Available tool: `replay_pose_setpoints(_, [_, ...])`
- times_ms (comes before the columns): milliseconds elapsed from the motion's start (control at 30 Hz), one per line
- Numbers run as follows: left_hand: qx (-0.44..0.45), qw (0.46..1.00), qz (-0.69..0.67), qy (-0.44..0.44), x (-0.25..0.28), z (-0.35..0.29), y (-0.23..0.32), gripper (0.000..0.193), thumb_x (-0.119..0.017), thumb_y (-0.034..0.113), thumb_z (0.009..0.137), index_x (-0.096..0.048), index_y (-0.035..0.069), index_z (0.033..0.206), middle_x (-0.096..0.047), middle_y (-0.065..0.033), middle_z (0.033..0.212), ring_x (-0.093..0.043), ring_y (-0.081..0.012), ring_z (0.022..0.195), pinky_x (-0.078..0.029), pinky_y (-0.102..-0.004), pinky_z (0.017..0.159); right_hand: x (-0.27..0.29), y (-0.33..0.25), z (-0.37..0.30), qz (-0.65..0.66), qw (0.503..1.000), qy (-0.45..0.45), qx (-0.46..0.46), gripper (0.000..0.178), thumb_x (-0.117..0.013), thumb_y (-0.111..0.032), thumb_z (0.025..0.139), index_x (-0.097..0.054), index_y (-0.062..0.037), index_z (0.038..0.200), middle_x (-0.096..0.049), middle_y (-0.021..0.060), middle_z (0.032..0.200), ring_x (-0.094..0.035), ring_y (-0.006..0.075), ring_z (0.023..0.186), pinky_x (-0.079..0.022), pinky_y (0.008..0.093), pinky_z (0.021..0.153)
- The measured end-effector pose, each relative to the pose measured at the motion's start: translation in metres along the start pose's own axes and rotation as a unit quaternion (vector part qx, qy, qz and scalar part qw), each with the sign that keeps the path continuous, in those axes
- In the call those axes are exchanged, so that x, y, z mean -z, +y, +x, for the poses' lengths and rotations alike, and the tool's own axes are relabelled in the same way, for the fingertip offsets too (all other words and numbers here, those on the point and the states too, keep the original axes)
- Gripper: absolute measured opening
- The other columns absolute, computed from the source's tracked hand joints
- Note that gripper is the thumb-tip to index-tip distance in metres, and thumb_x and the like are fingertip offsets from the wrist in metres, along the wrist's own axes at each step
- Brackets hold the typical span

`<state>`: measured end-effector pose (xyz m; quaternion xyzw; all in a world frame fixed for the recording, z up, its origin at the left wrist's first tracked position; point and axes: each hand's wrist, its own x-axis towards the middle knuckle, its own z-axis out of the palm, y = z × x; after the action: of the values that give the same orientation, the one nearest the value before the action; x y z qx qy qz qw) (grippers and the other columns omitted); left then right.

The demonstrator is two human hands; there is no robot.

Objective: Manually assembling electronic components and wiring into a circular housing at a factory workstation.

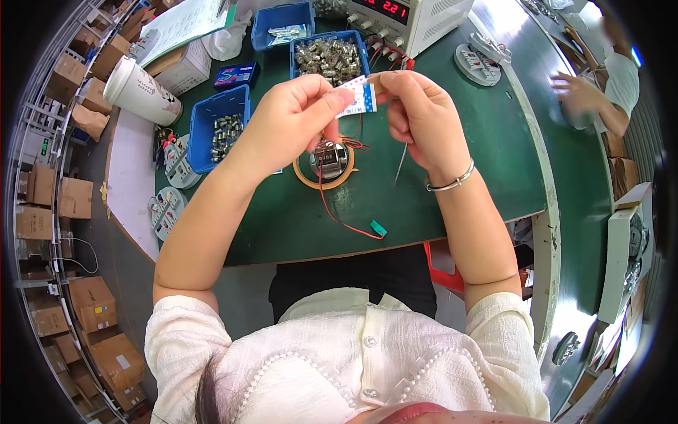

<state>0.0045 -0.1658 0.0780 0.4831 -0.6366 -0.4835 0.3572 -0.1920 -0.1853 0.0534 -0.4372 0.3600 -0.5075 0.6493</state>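
A small white-and-blue packet [364,101], which looks like an adhesive bandage wrapper, is held up above the bench. My left hand [296,116] is closed, with thumb and fingers pinching its left side. My right hand [421,113] is closed too, its thumb and forefinger pinching the packet's upper right end. From under the right hand's curled fingers a thin metal shaft [400,164] points down; its upper part is hidden. Below the hands lies a round metal part [330,160] with a dark block, inside a tan ring [308,181]. Its red and black wires run to a green connector [378,227].
Blue bins of small metal parts [200,134] [329,60] stand left and behind. Round white assemblies [167,212] [477,65] flank the bench [487,177]. A power supply [413,25] is at the back, a white cup [143,92] at left. Another person's blurred hand [579,92] is at right.
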Motion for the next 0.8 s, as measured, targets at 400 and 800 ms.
replay_pose_setpoints(400, [-0.114, 0.792, 0.525, 0.290, 0.094, 0.121, -0.041, 0.042, -0.053, 0.043, 0.098, -0.063, 0.006, 0.082, -0.065, -0.0086, 0.070, -0.062, -0.0284, 0.067, -0.045, -0.0390, 0.061, 0.012, -0.002, 0.010, 0.038, 0.998, 0.037, 0.036, 0.025, -0.058, -0.017, 0.096, -0.068, 0.0004, 0.111, -0.061, 0.0000, 0.075, -0.040, 0.0040, 0.050, -0.029, 0.0202, 0.041])
replay_pose_setpoints(800, [-0.149, 0.942, 0.288, 0.092, 0.036, 0.063, 0.011, 0.040, -0.059, 0.041, 0.095, -0.071, 0.003, 0.099, -0.071, -0.0128, 0.087, -0.068, -0.0215, 0.081, -0.052, -0.0342, 0.070, 0.009, -0.008, 0.002, 0.021, 0.999, -0.038, -0.007, 0.023, -0.061, -0.011, 0.094, -0.067, 0.0007, 0.113, -0.068, 0.0054, 0.090, -0.044, 0.0033, 0.052, -0.033, 0.0187, 0.044])
